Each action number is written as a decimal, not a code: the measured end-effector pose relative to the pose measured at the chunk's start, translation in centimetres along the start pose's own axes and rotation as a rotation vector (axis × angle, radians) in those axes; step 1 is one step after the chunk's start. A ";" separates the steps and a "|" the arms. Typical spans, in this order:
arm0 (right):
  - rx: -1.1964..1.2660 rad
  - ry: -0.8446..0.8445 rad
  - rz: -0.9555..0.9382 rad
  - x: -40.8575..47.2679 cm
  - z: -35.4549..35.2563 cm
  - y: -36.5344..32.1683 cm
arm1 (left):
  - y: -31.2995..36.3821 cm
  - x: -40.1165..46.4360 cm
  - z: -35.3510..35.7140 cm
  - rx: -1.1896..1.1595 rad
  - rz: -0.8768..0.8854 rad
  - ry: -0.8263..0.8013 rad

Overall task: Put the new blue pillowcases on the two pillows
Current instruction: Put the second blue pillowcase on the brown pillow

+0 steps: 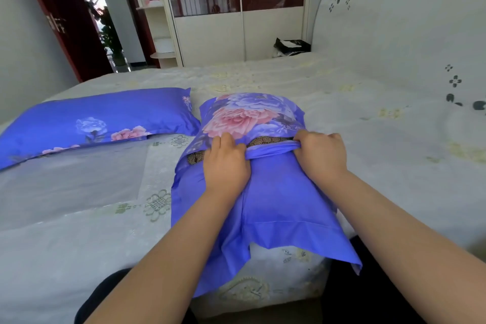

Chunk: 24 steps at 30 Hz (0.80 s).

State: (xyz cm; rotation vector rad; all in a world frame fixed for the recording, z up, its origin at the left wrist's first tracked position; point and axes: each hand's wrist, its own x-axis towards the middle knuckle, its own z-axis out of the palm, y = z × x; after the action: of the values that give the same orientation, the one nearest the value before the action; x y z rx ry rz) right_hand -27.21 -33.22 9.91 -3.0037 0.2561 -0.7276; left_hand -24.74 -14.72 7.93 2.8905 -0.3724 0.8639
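Bed edge: a pale bedspread with faint green and yellow knot patterns (86,239) covers the mattress, and the near flap of a blue pillowcase hangs over its corner.
Pillow in work: a plump pillow in a blue floral pillowcase with large pink blooms (276,197) lies lengthwise on the bed, straight in front of the person.
Opening: a slit runs across the case's middle; a dark patterned inner pillow (265,141) shows through it.
Left hand (226,163): lies on the blue cloth at the slit, fingertips curled under the floral edge, gripping it.
Right hand (320,152): fingers bunched tight round the plain blue hem of the slit, pulling it up into a ridge.
Second pillow: a finished blue floral pillow (92,123) lies flat to the left, just beside the first.
Far side: a white wardrobe with a dark red band (236,29), a black bag (290,46) by the headboard, a dark red door (65,21).
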 end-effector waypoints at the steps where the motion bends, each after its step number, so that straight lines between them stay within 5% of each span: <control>1: 0.001 0.103 -0.009 -0.2 0.2 0.0 | 0.1 -0.2 0.6 0.012 0.046 0.065; 3: 0.131 0.166 -0.056 -0.4 1.0 -0.1 | 0.6 -0.4 1.4 -0.055 0.089 0.075; 7: 0.418 -0.211 0.016 -0.1 0.6 -1.7 | 1.0 -0.7 1.5 -0.107 0.066 -0.181; 10: 0.597 -0.151 0.100 0.3 0.2 -3.1 | 0.5 0.2 0.7 -0.260 -0.077 -0.165; 17: 0.432 -0.287 0.152 0.3 1.3 -1.6 | -2.1 2.1 0.3 -0.546 -0.261 -0.269; 20: 0.260 -0.201 0.234 -0.3 2.3 -0.2 | -2.5 0.9 1.0 -0.345 -0.218 -0.183; 22: 0.394 -0.284 0.368 -0.8 3.3 0.7 | -3.9 0.2 1.2 -0.329 -0.299 -0.220; 24: 0.634 -0.438 0.491 -1.0 4.5 1.5 | -5.8 -0.4 1.5 -0.551 -0.515 -0.373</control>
State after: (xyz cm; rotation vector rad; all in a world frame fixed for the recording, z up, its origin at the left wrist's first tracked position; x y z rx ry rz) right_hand -26.26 -34.49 5.35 -2.2716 0.5795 -0.0667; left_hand -22.77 -9.24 6.33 2.4236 0.1053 0.1086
